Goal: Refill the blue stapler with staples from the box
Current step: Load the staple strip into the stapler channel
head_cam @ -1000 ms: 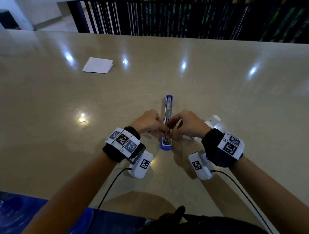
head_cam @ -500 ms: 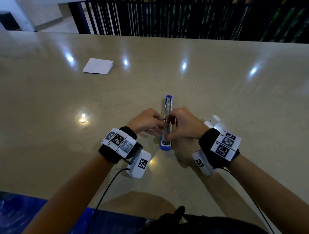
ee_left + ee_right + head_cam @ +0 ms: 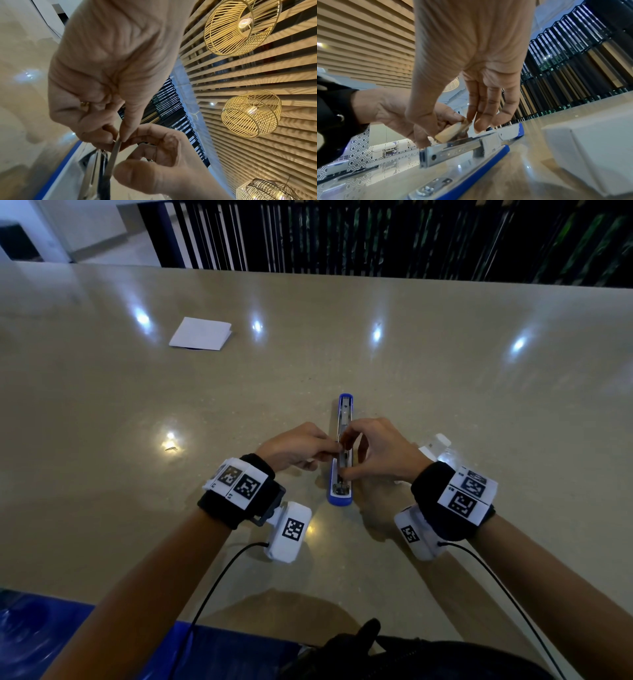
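The blue stapler (image 3: pixel 344 405) lies opened flat on the table, its metal magazine (image 3: pixel 453 148) facing up. A short strip of staples (image 3: pixel 114 152) hangs just above the magazine, tilted. My left hand (image 3: pixel 334 449) pinches the strip's far end between thumb and forefinger (image 3: pixel 130 129). My right hand (image 3: pixel 343 455) holds the same strip (image 3: pixel 452 132), thumb at the near end and fingers (image 3: pixel 481 121) at the far end. The white staple box (image 3: pixel 437 444) sits on the table behind my right hand, close to the stapler's right side.
A folded white paper (image 3: pixel 200 334) lies far off at the back left. The beige table (image 3: pixel 479 392) is glossy with light reflections. A dark slatted railing runs behind its far edge. The near table edge is close to my body.
Both hands have shifted a little farther along the stapler with the strip between them. My right fingers have spread out over the strip.
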Demonstrator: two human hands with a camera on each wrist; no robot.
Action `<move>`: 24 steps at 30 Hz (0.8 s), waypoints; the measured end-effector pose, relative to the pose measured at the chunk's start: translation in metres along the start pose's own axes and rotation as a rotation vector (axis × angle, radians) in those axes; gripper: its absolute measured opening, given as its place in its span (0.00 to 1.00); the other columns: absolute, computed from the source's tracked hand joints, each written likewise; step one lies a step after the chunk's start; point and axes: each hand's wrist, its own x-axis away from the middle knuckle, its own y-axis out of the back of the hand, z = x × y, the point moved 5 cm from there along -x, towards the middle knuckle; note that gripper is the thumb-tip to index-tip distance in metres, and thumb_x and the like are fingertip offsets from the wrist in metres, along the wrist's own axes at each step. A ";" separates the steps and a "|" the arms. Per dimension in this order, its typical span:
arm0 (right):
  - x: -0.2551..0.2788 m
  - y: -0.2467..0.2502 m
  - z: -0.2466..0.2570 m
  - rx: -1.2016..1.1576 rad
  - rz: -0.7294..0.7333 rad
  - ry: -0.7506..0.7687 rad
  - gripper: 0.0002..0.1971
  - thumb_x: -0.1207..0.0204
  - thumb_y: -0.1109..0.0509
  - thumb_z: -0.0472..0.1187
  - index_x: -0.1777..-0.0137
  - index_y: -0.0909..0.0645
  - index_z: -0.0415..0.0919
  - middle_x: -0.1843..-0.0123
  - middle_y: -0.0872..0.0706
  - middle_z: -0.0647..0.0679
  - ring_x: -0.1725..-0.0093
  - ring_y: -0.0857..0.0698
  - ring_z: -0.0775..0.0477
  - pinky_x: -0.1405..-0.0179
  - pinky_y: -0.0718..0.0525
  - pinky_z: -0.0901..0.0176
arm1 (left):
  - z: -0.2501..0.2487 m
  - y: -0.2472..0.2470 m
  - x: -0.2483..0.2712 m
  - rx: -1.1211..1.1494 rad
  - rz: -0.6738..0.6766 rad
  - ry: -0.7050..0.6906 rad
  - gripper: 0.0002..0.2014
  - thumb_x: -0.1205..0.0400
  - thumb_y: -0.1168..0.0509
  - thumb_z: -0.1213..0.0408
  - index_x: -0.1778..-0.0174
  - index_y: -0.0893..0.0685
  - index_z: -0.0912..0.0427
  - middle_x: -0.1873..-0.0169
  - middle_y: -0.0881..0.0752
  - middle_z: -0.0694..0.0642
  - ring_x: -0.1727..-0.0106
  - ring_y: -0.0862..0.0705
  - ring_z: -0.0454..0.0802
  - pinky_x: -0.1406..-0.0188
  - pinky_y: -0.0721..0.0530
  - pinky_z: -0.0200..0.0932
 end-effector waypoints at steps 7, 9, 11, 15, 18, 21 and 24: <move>-0.001 0.004 0.002 -0.002 -0.015 0.045 0.24 0.46 0.13 0.42 0.50 0.15 0.36 0.52 0.12 0.45 0.66 0.19 0.63 0.64 0.20 0.72 | 0.001 -0.003 -0.003 0.083 0.075 0.022 0.11 0.16 0.40 0.61 0.62 0.16 0.57 0.71 0.22 0.52 0.69 0.25 0.43 0.71 0.28 0.35; -0.001 0.005 0.003 -0.004 -0.009 0.053 0.24 0.45 0.13 0.43 0.50 0.15 0.36 0.53 0.12 0.45 0.66 0.19 0.60 0.63 0.17 0.66 | 0.000 -0.001 -0.002 0.060 0.094 0.020 0.11 0.16 0.40 0.61 0.62 0.17 0.57 0.72 0.25 0.51 0.71 0.29 0.42 0.73 0.33 0.34; 0.001 0.007 0.004 -0.014 -0.008 0.055 0.24 0.44 0.13 0.44 0.48 0.14 0.37 0.52 0.11 0.46 0.66 0.18 0.60 0.61 0.16 0.64 | -0.001 0.000 -0.001 0.047 0.115 0.017 0.11 0.15 0.40 0.60 0.60 0.17 0.57 0.72 0.25 0.51 0.72 0.31 0.42 0.74 0.35 0.34; 0.005 0.010 0.003 -0.072 0.003 0.021 0.25 0.42 0.14 0.44 0.44 0.14 0.38 0.49 0.11 0.46 0.63 0.16 0.56 0.59 0.17 0.65 | 0.002 0.001 -0.001 0.056 0.132 0.014 0.11 0.15 0.40 0.60 0.60 0.16 0.56 0.70 0.23 0.51 0.69 0.30 0.42 0.71 0.34 0.35; 0.005 0.009 -0.001 -0.103 0.007 -0.011 0.26 0.43 0.14 0.44 0.44 0.14 0.40 0.49 0.11 0.47 0.63 0.16 0.62 0.60 0.17 0.71 | 0.004 0.001 0.000 0.055 0.119 0.000 0.10 0.16 0.38 0.58 0.61 0.16 0.55 0.69 0.22 0.51 0.65 0.27 0.43 0.68 0.31 0.36; 0.004 0.007 -0.006 -0.112 -0.019 -0.074 0.27 0.46 0.12 0.43 0.46 0.13 0.37 0.47 0.14 0.46 0.56 0.14 0.51 0.55 0.12 0.58 | 0.004 0.001 0.000 0.005 0.065 -0.049 0.08 0.17 0.36 0.57 0.61 0.16 0.52 0.66 0.19 0.49 0.60 0.23 0.44 0.67 0.28 0.36; 0.003 0.005 -0.007 -0.065 -0.008 -0.110 0.28 0.49 0.11 0.44 0.48 0.12 0.37 0.48 0.17 0.47 0.57 0.18 0.50 0.57 0.13 0.53 | 0.004 0.003 0.001 -0.059 -0.001 -0.085 0.04 0.17 0.36 0.62 0.51 0.17 0.56 0.63 0.17 0.49 0.61 0.20 0.41 0.69 0.24 0.33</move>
